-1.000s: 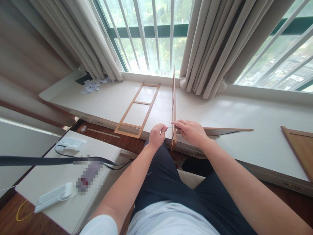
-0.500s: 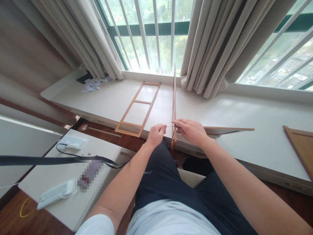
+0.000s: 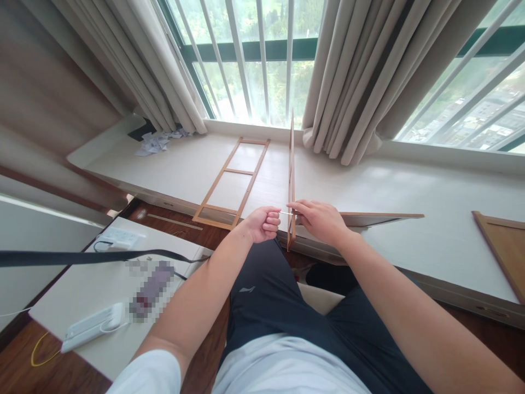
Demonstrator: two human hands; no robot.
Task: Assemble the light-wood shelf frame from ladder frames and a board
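A thin wooden frame [image 3: 291,169] stands on edge on the white window ledge [image 3: 369,191], running away from me toward the window. My right hand [image 3: 318,220] grips this upright frame near its near end. My left hand [image 3: 260,223] is closed around a thin metal tool [image 3: 286,213] whose tip touches the frame's left face. A wooden panel [image 3: 381,216] lies flat on the ledge to the right, meeting the upright frame by my right hand.
A ladder-like wooden frame [image 3: 232,183] lies flat on the ledge at left. Another wooden panel [image 3: 502,246] sits at far right. A white side table [image 3: 94,295] at left holds a power strip [image 3: 117,236], a black strap [image 3: 82,256] and a white device [image 3: 91,326]. Crumpled paper [image 3: 158,142] lies by the curtains.
My left wrist has rolled so the fingers now face up, still on the tool at the frame. The black strap has shifted upward. My right hand has stayed put.
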